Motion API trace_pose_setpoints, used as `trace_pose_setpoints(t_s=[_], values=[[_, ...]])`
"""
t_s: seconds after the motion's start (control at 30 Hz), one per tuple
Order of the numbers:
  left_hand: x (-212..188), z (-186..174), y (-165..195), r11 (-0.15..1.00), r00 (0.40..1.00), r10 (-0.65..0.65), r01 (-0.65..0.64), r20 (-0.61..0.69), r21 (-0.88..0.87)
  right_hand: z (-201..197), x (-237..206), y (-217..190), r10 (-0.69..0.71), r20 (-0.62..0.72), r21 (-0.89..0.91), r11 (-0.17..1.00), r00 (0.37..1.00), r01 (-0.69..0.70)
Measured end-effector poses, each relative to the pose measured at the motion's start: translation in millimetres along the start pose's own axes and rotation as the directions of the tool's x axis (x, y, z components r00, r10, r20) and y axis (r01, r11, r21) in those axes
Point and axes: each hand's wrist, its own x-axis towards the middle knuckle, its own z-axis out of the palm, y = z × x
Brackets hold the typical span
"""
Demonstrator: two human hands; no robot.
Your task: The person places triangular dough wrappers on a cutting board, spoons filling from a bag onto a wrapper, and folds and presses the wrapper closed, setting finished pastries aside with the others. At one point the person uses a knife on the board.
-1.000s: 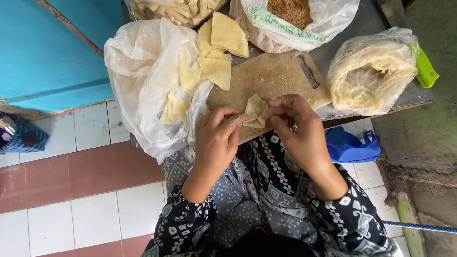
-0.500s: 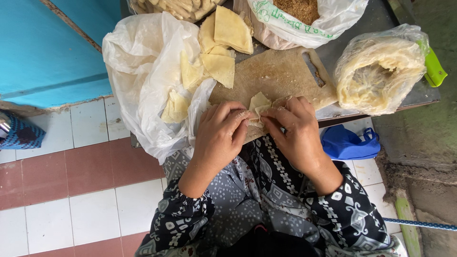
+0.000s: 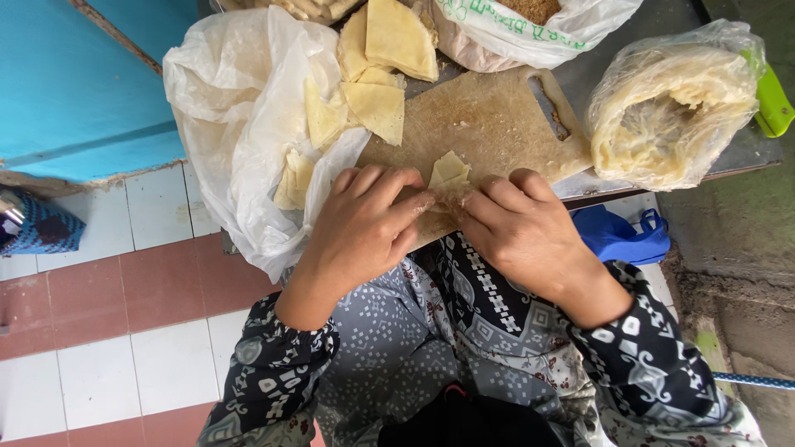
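On the near edge of the wooden cutting board (image 3: 489, 124), at about 6 o'clock of its face, sits the small folded pastry wrapper (image 3: 448, 171) I am working. My left hand (image 3: 364, 223) comes in from 7 o'clock, its fingers stretched toward the wrapper and pinching its lower left edge against the board. My right hand (image 3: 517, 228) comes in from 5 o'clock, fingers curled over the wrapper's lower right edge, pressing there too. Both hands are closed on the one wrapper, fingertips nearly meeting under its pale yellow peak, which stands up between them.

At 10 to 11 o'clock from my hands lies a crumpled white plastic bag (image 3: 240, 124), open, with square yellow wrappers (image 3: 319, 120) spilling out of it onto the board's left side. More cut wrapper pieces (image 3: 397, 41) are piled at 12 o'clock, overlapping the board's far corner. Beyond them at 1 o'clock is another plastic bag (image 3: 538, 33) with brown filling showing at the top; I cannot tell what it is. At 2 o'clock a clear bag (image 3: 675, 103) holds a coiled stack of pale dough sheets, and a green handle (image 3: 774, 99) shows just beside it at the table edge.

Below the table at 3 o'clock hangs a blue bag (image 3: 617, 236). At 9 o'clock is the tiled floor (image 3: 124, 290), white and reddish, and a blue wall (image 3: 74, 83).
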Motion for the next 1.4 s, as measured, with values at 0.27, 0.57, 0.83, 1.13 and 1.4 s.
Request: trace_pose_setpoints(t_s=[0.27,0.57,0.83,1.13,1.4], values=[[9.2,7.4,-5.6,0.997,0.997,0.080,-0.079,0.004,-0.005,25.7,8.1,-18.4,0.606,-0.091,0.512,0.709,0.790,-0.485],[40.3,13.6,-16.1,0.968,0.989,-0.084,0.110,0.126,-0.224,22.0,8.4,-19.9,0.544,-0.104,0.390,0.792,0.832,-0.469],[34.5,11.6,-19.5,0.988,0.997,0.080,-0.079,0.007,-0.133,26.4,8.1,-15.5,0.494,-0.107,0.387,0.820,0.863,-0.421],[23.7,16.0,-15.2,0.998,0.997,0.063,-0.064,0.038,0.021,19.6,11.0,-16.7,0.373,-0.147,0.252,0.910,0.916,-0.330],[14.6,18.5,-3.0,0.969,0.983,-0.150,0.167,0.107,-0.180,15.0,8.6,-18.3,0.534,0.007,0.498,0.731,0.845,-0.466]])
